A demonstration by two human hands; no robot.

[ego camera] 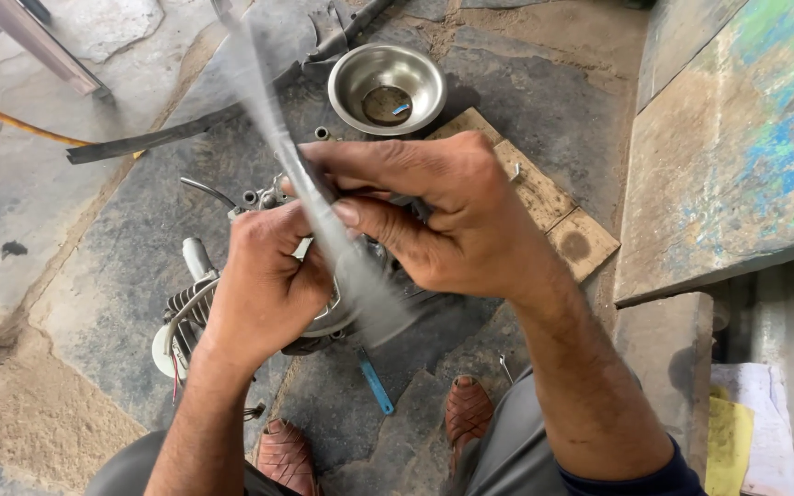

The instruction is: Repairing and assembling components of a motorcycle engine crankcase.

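A long grey strip [323, 211] pinched in the right hand [443, 220] smears into motion blur, so its kind cannot be told, and its far end leaves the top edge. The left hand [264, 285] hides most of the small engine [190, 308]. The steel bowl [386, 87] holds bits too small to identify.

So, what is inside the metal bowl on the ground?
The metal bowl holds a dark, rusty-looking patch at its bottom and one small blue and pale piece. Nothing covers it; what the piece is cannot be told.

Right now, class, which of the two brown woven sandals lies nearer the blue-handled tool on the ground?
The left brown woven sandal; the blue-handled tool points towards it.
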